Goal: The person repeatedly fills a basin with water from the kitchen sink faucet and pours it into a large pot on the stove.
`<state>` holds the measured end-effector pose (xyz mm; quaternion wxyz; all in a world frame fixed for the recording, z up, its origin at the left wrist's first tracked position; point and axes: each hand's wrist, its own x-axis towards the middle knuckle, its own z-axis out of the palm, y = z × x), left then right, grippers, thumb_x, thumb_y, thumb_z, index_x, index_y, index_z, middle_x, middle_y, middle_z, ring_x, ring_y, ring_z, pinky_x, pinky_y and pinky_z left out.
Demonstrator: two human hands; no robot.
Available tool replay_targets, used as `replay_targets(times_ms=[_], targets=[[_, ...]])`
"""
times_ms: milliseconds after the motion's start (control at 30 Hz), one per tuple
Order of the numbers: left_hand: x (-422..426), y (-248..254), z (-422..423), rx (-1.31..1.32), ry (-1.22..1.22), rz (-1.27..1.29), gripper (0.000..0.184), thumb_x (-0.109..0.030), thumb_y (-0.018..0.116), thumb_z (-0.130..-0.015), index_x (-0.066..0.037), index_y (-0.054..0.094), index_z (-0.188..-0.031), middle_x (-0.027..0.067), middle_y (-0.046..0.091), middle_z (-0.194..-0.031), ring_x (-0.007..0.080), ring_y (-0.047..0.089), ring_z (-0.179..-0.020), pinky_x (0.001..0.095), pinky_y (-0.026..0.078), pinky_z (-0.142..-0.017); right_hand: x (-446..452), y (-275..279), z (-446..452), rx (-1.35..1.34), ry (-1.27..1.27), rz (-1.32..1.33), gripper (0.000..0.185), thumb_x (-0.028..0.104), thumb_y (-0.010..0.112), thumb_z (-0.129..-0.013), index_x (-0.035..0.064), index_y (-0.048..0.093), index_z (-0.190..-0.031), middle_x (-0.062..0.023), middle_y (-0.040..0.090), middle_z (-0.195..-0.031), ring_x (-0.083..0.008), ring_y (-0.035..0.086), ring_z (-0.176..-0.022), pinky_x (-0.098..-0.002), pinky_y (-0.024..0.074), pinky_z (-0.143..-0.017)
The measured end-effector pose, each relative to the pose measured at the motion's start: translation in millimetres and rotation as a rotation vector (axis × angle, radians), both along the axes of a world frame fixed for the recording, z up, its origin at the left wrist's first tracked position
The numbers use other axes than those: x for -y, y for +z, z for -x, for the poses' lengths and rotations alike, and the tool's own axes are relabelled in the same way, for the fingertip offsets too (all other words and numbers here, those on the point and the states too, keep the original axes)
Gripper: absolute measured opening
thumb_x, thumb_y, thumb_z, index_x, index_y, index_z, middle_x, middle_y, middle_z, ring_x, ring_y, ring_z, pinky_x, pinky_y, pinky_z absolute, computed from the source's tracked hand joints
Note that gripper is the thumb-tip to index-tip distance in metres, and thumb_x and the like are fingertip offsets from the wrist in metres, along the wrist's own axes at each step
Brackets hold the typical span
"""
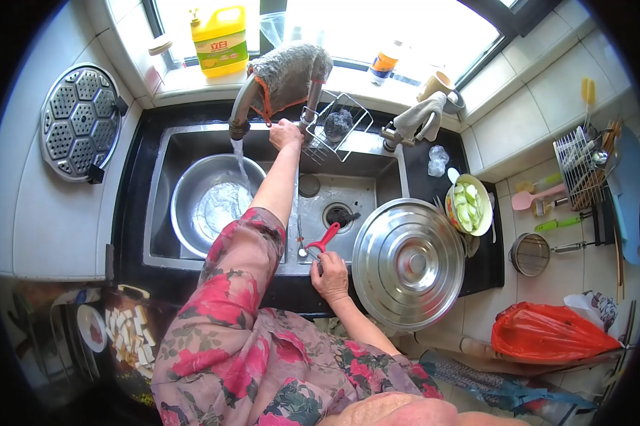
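My left hand (287, 133) reaches across the sink to the tap (240, 117), its fingers closed at the fixture near the hanging grey cloth (291, 71). Water runs from the spout into a large metal basin (185, 206) in the left sink bowl. At the front edge of the right bowl, my right hand (330, 277) is closed on a red peeler (325, 237), whose handle points toward the drain (340, 216). Dark scraps lie at the drain. A large round metal lid (377, 263) rests to the right of my right hand.
A bowl of pale green slices (467, 204) stands on the right counter. Behind the sink are a wire rack with a scrubber (338, 125), a glove (419, 119) and a yellow detergent jug (219, 42). Cut white pieces (130, 337) lie at lower left; a red bag (547, 331) is at right.
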<state>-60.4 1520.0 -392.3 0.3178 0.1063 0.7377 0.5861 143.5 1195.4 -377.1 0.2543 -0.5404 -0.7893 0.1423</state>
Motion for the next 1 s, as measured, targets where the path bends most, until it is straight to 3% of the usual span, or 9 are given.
replay_targets(times_ms=[233,300,933,1000], targets=[[-8,-19,4,-0.162,-0.001,-0.019,0.044,-0.021,0.037,-0.088,0.008,0.062,-0.066,0.0212,0.062,-0.055,0.0289,0.067,-0.053,0.0379,0.056,-0.052,0,1,0,-0.004,0.01,0.001,0.015,0.013,0.063,-0.076,0.0031,0.06,-0.087,-0.0138,0.058,-0.087,-0.0323,0.058,-0.081,-0.0409,0.0443,-0.073],[-3,-10,1,-0.013,-0.012,-0.049,0.044,-0.021,0.037,-0.088,0.008,0.062,-0.066,0.0213,0.062,-0.056,0.0287,0.066,-0.051,0.0373,0.056,-0.05,0,1,-1,-0.005,0.009,-0.005,0.015,0.013,0.063,-0.076,0.0031,0.06,-0.087,-0.0137,0.058,-0.087,-0.0322,0.058,-0.081,-0.0408,0.0443,-0.073],[8,13,-3,0.136,0.04,-0.136,0.044,-0.02,0.037,-0.087,0.013,0.058,-0.068,0.0218,0.062,-0.059,0.0279,0.066,-0.049,0.0346,0.053,-0.039,0,-1,-1,-0.008,0.022,0.004,0.017,0.015,0.064,-0.075,0.0045,0.06,-0.089,-0.0122,0.057,-0.086,-0.0309,0.057,-0.082,-0.0411,0.0424,-0.073],[7,12,-3,0.178,0.037,-0.151,0.041,-0.02,0.036,-0.089,0.011,0.055,-0.069,0.0214,0.061,-0.062,0.0271,0.062,-0.045,0.0338,0.049,-0.035,0,0,-1,-0.011,0.022,0.003,0.017,0.015,0.064,-0.075,0.0046,0.06,-0.089,-0.0121,0.057,-0.086,-0.0308,0.057,-0.082,-0.041,0.0424,-0.072]])
